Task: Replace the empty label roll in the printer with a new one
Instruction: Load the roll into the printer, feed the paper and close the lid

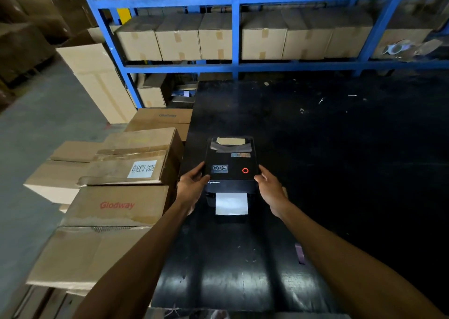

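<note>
A black label printer point(230, 163) stands on the black table point(328, 148), near its left edge. Its lid carries a red ring light, a small logo sticker and tape patches near the back. A white label strip point(231, 203) sticks out of the front slot. My left hand point(193, 183) grips the printer's left side at the lid's front corner. My right hand point(271, 188) grips the right side, thumb on the lid edge. The lid looks down or nearly down. No spare roll is in view.
Stacked cardboard boxes point(116, 197) stand tight against the table's left side. Blue shelving point(235, 68) loaded with boxes rises behind the table. A small pinkish scrap point(300, 254) lies on the table near my right forearm. Grey floor is on the left.
</note>
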A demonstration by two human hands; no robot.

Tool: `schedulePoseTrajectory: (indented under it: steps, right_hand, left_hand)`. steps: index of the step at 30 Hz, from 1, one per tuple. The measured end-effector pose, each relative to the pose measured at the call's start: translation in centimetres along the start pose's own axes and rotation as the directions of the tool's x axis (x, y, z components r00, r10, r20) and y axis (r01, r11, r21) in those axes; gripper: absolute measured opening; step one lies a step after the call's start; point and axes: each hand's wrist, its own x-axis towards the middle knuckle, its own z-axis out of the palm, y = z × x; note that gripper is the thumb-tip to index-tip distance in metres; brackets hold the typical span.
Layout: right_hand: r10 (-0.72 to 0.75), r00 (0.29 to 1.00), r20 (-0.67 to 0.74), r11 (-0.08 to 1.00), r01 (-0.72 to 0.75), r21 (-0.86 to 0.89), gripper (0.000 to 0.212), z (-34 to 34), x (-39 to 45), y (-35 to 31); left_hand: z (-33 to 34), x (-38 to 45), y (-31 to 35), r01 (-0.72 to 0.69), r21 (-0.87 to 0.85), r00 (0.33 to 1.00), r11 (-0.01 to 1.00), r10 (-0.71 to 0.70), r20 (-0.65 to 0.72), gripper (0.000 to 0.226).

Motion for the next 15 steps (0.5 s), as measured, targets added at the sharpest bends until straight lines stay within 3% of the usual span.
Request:
schedulePoseTrajectory:
  steps: [10, 15]
  right_hand:
    - [-0.012, 0.987, -0.161, 0.999, 0.018, 0.035, 0.039, 1.7, -0.3, 0.6]
    - [0.013, 0.984, -0.179, 0.998, -0.002, 0.062, 0.037, 2.3, 0.0, 0.8]
  left_hand:
    - [-1.0, 1.5, -0.5, -0.011, -0.005, 1.0, 1.0, 0.011, 0.028, 0.062]
    - [-1.1, 2.0, -1.0, 0.022, -0.009, 0.992, 1.0, -0.02, 0.123, 0.067]
